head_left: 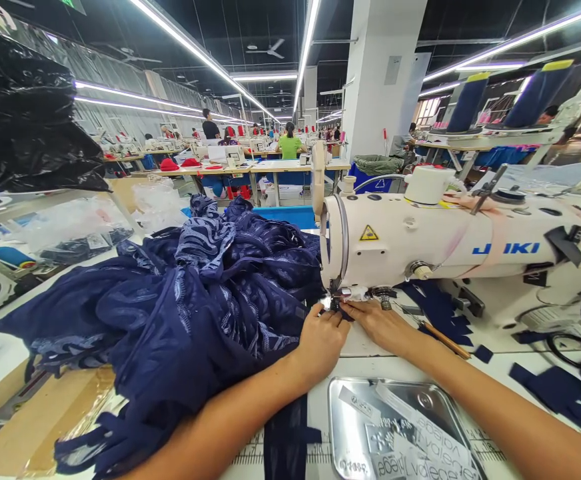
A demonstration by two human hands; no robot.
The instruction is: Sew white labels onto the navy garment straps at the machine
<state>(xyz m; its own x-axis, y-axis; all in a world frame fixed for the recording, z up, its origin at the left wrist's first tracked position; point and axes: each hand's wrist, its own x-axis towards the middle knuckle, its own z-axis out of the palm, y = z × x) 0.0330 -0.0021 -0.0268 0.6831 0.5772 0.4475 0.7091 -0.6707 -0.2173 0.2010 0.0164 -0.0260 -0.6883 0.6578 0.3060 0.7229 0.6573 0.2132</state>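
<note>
My left hand (323, 337) is closed at the presser foot (334, 303) of a white sewing machine (450, 240), its fingers curled down on dark navy fabric. From the other side my right hand (378, 323) reaches in, fingertips pressed together on the same small piece of cloth by the needle. The exact grip of the fingertips is partly hidden. A big heap of navy garments (195, 293) with patterned lace parts lies left of the needle and runs under my left forearm. Navy strips (285, 433) hang over the table's front edge.
A metal tray (337, 433) with printed white labels (415, 427) sits in front of me. Behind my right wrist lie a brown-handled tool (445, 339) and navy scraps (440, 307). Black-handled scissors (570, 350) rest at right. A cardboard box (45, 427) stands lower left.
</note>
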